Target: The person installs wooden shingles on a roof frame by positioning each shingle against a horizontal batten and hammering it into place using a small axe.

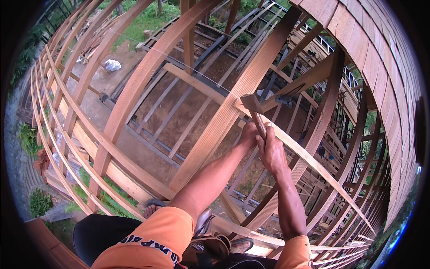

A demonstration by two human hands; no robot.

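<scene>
My right hand (272, 150) is wrapped round the wooden handle of a hammer (251, 104). The hammer's blocky head is raised over a wide timber rafter (210, 134), beside the end of a thin wooden batten (309, 158). That batten runs from the rafter down to the lower right. Close against the hammer handle, my left hand (249, 135) is closed near the batten's end. Its fingers are partly hidden, and I cannot make out what they hold. A thin pale string (197, 71) stretches from the upper left to the rafter near the hammer head.
Curved rafters (130, 89) and bent battens (67, 134) arch on the left. Wooden shingles (376, 58) cover the right side. My sandalled feet (242, 245) rest on framing low in view. Through the gaps, far below, show brown ground (148, 121), beams and a white sack (113, 65).
</scene>
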